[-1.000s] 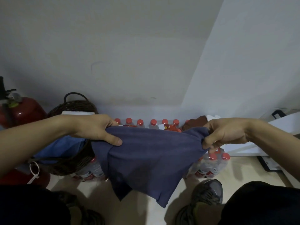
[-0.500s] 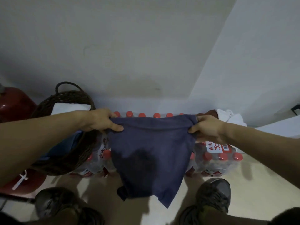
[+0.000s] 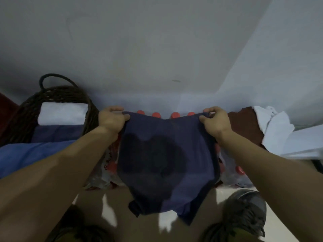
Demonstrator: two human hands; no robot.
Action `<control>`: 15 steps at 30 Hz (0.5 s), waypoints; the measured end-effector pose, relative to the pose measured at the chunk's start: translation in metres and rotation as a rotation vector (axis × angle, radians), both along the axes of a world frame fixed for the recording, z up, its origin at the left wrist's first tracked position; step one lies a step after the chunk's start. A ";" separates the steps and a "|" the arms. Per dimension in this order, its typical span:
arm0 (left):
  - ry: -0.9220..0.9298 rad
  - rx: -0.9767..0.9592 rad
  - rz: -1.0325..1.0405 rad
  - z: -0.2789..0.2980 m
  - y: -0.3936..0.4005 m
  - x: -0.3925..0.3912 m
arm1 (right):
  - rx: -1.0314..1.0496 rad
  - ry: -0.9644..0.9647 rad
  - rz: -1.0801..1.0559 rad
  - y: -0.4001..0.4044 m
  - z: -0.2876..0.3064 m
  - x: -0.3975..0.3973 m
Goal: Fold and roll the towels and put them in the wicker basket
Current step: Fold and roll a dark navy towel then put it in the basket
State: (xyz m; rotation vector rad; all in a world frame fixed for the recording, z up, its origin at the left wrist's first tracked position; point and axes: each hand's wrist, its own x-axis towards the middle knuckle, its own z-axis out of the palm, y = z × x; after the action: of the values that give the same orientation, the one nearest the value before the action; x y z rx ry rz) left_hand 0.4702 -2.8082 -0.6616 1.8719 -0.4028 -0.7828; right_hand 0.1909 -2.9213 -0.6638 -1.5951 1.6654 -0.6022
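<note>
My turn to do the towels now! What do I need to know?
Left hand and right hand each pinch a top corner of the dark blue towel, which hangs open over the red-capped bottles.
The wicker basket on the left already holds a white roll and a blue towel.
Left: fold, roll and basket this one, then likely the brown towel and white towel on the right.

Single head-worn wide-angle view, looking forward and down, close over outstretched arms, facing wall corner
</note>
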 end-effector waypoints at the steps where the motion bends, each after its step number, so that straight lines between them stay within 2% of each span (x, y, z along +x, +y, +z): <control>1: -0.065 0.002 -0.013 0.001 -0.004 0.005 | -0.012 -0.061 -0.007 -0.003 0.001 -0.002; 5: -0.176 -0.142 -0.081 0.005 -0.020 0.015 | -0.082 -0.158 -0.040 -0.015 0.006 -0.003; 6: -0.266 -0.133 -0.134 0.006 -0.020 0.013 | -0.080 -0.164 -0.038 -0.016 0.005 -0.002; 8: -0.549 -0.052 -0.262 0.000 -0.009 0.008 | -0.126 -0.066 -0.055 -0.008 0.000 0.001; 9: -0.693 -0.022 -0.300 -0.005 0.000 0.003 | -0.214 0.034 -0.055 -0.001 -0.003 0.001; 11: -0.866 0.003 -0.320 -0.018 0.019 -0.015 | -0.418 0.190 0.035 0.018 -0.011 0.003; 13: -0.916 -0.010 -0.368 -0.029 0.031 -0.036 | -0.537 0.245 0.192 0.036 -0.021 0.006; 15: -0.866 -0.011 -0.439 -0.040 0.033 -0.052 | -0.492 0.314 0.321 0.050 -0.033 0.011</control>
State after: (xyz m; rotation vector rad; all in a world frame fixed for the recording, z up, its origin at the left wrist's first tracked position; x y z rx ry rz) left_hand 0.4186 -2.7748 -0.7021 2.0659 -1.3854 -0.1864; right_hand 0.2018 -2.8716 -0.6969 -2.3596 1.4935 -0.6500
